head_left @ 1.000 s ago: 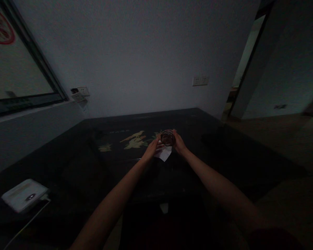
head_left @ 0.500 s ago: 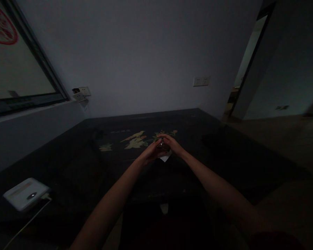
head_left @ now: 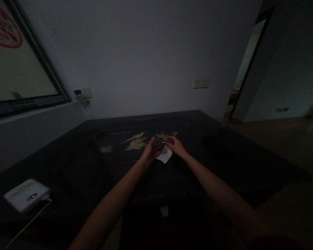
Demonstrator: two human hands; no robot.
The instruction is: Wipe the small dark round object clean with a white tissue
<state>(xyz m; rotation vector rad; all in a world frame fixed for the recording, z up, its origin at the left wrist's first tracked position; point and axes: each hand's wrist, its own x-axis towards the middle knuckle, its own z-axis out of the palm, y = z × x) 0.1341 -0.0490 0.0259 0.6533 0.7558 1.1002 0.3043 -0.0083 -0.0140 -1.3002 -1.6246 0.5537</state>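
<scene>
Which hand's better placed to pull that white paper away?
Probably the right hand: it seems only to touch the edge of the dark glassy object, while the left hand cups it. The white paper shows near both.

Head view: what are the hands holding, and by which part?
A dark glassy vessel: the left hand holds its left side; the right hand is at its right edge, its grip unclear.

No text can be read. 1 row of pale marks (head_left: pixel 121 132) on the dark table (head_left: pixel 80 166), near the bird picture (head_left: pixel 134 141), is perhaps lettering; the round red sign (head_left: pixel 5 29) on the window (head_left: pixel 23 74) is illegible.
</scene>
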